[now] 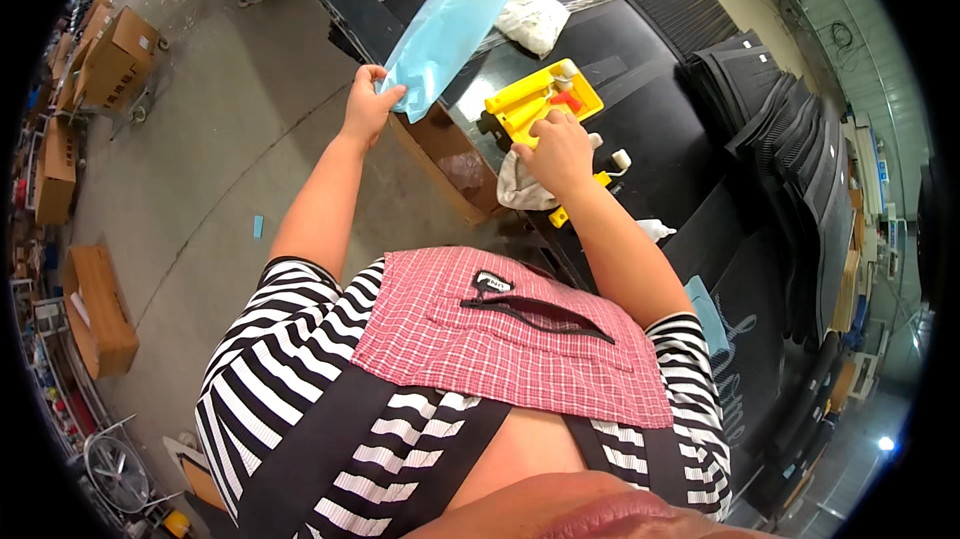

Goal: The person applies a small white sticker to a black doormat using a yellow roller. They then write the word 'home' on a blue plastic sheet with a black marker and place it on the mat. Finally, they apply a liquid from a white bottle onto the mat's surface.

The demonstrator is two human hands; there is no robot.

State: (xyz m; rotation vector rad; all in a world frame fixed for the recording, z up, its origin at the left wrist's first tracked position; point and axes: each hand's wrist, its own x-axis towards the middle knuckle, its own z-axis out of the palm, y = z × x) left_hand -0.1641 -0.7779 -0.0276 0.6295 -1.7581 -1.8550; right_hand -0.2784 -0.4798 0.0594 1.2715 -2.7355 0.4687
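Note:
My left hand [370,104] is closed on the lower end of a thin light-blue sheet [450,34], raised at the table's left edge. Over the table, my right hand [560,154] bends its fingers across the near rim of a yellow tray [590,99], with the thumb outside it. White roller heads, yellow pieces and a red-orange piece [566,101] lie in the tray. Beneath that hand rests an off-white cloth [522,185], beside a small roller [622,159] with a white head. What my right fingertips touch is partly hidden.
A white plastic bundle [533,19] lies beyond the tray on the black table [650,89]. Black ribbed mats [770,119] are stacked to the right. A white bottle [655,230] lies near my right forearm. An open cardboard box [440,164] sits below the table's left edge.

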